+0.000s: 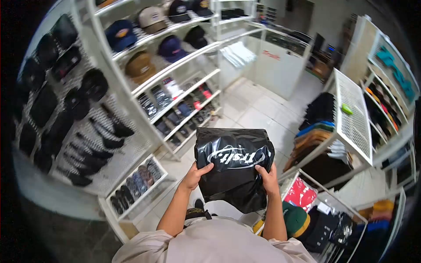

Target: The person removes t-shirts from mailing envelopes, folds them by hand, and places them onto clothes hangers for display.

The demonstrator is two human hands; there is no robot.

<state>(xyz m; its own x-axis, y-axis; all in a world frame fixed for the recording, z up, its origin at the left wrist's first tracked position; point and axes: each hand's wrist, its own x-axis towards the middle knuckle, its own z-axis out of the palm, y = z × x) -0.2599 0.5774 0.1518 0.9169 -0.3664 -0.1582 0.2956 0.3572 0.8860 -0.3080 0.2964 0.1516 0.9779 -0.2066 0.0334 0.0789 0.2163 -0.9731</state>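
Between my two hands is a glossy black plastic package (232,184) with white lettering across its upper half, held in front of my body. My left hand (195,174) grips its left edge, thumb lying on the front. On the opposite edge, my right hand (268,176) has its thumb on the front face too. The fingers of both hands are mostly hidden behind the package. What is inside the package cannot be seen.
Caps line the white shelves (175,33) ahead, above packaged goods. Bags hang on a perforated panel (101,171) at left. At right stands a clothes rack (357,118) with a green item (347,108) on top. A green and yellow cap (296,220) lies at lower right.
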